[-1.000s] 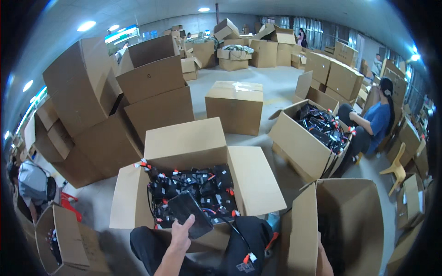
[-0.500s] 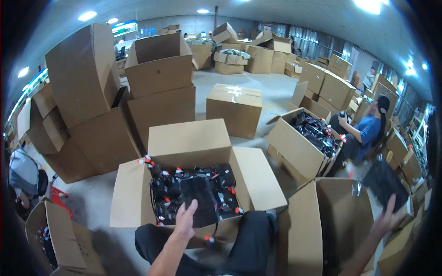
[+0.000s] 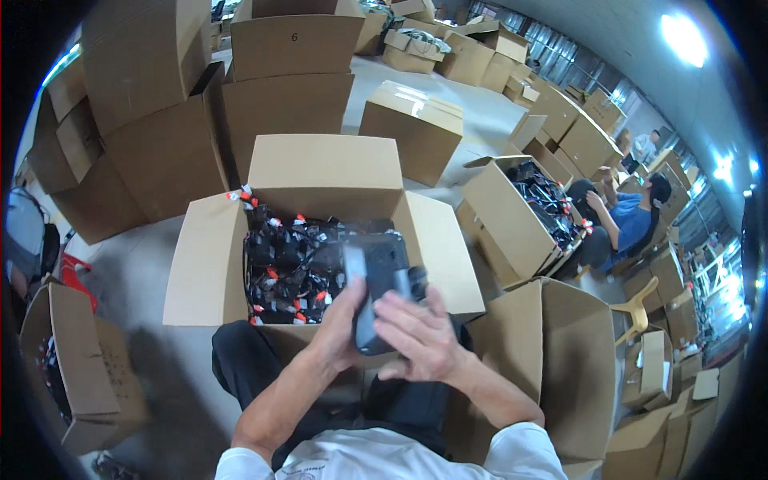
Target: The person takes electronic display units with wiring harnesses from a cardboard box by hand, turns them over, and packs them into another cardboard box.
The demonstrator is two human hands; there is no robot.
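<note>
A flat black rectangular device (image 3: 384, 264) with rounded corners and lighter grey bands is held over the near edge of an open carton (image 3: 328, 144). My left hand (image 3: 340, 320) grips it from the left, thumb along its side. My right hand (image 3: 416, 332) lies against its lower right face, fingers stretched out and slightly blurred. A small dark lump (image 3: 418, 282) shows beside the device near my right fingers; its kind is unclear. Inside the carton, black devices and cables (image 3: 288, 264) with red and white plugs are packed together.
Another open carton (image 3: 580, 360) stands by my right leg. Beyond it, a seated person in blue (image 3: 632, 216) is beside a carton of black devices (image 3: 544, 200). Large cartons (image 3: 160, 160) are stacked at left. A taped carton (image 3: 412, 124) stands ahead, a yellow stool (image 3: 638, 310) at right.
The view has tilted downward. My right hand has come from the far right, where it held a dark flat object, to the device at my left hand. Only one device now shows between my hands.
</note>
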